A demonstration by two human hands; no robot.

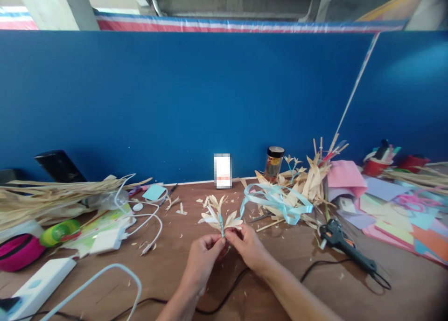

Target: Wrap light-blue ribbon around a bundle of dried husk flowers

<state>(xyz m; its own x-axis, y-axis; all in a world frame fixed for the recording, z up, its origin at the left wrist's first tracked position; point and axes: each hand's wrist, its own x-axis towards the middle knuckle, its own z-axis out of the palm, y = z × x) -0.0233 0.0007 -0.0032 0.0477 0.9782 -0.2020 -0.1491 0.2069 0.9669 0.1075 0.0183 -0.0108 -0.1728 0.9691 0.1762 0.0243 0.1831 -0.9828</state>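
Between my two hands, above the middle of the table, is a flower of dried husk petals (pixel 219 205) with light blue ribbon around its stem. My left hand (pixel 209 249) pinches the stem from the left, thumb against the ribbon. From the right, my right hand (pixel 242 244) closes thumb and fingers at the stem's other side, near the petals. A light blue ribbon (pixel 276 199) lies in loose loops beyond my right hand and seems to run toward the stem. The lower end of the stem is hidden by my fingers.
A glue gun (pixel 345 248) lies right, its black cord crossing the front. Dried husks (pixel 313 181) and a lidded jar (pixel 275 162) stand behind the ribbon. Coloured paper (pixel 402 227) covers the far right. White cables (pixel 154 218) and a power strip (pixel 38 283) lie left. A blue partition (pixel 175 101) closes the back.
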